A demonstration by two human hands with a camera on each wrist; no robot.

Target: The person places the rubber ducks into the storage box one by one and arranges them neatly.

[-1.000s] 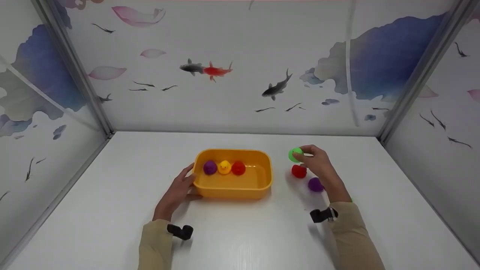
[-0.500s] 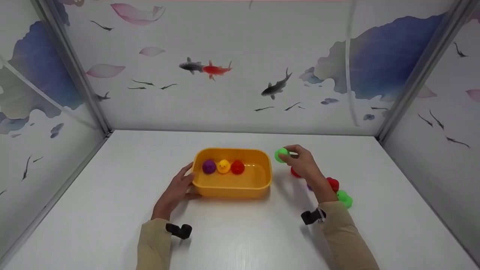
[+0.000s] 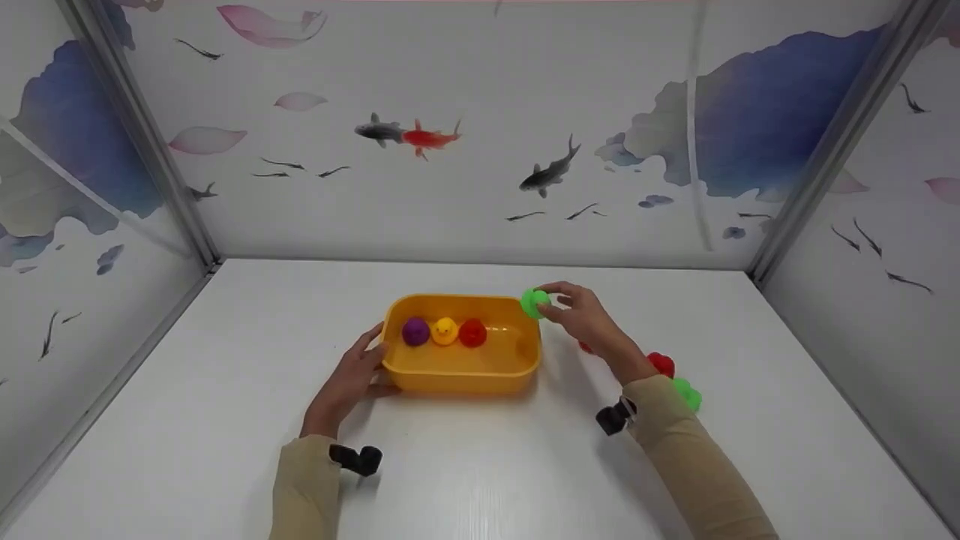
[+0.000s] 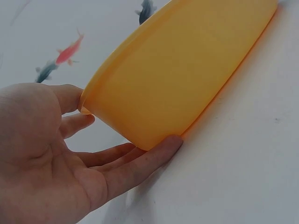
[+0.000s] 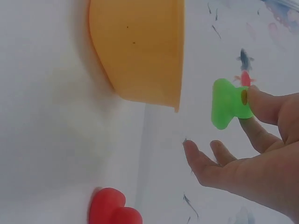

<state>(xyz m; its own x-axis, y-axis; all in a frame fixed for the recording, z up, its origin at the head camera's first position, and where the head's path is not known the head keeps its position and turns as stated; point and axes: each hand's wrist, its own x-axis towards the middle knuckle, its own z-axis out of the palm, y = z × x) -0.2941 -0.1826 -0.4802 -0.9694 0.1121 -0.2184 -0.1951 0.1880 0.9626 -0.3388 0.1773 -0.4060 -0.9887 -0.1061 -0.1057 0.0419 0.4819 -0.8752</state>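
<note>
White, the table (image 3: 465, 465) carries an orange tub (image 3: 457, 384). Our left hand (image 3: 352, 381) grips its end; our right hand (image 3: 591, 318) pinches a green duck (image 3: 534, 304) higher than the rim, by the tub's back right corner. Inside, right of our left fingers, a purple toy (image 3: 415, 331), yellow duck (image 3: 445, 331) and red toy (image 3: 473, 333) seem done; outside, nearer us than the right fingers, another green toy (image 3: 688, 395) and other red toys (image 3: 660, 364) seem left.
</note>
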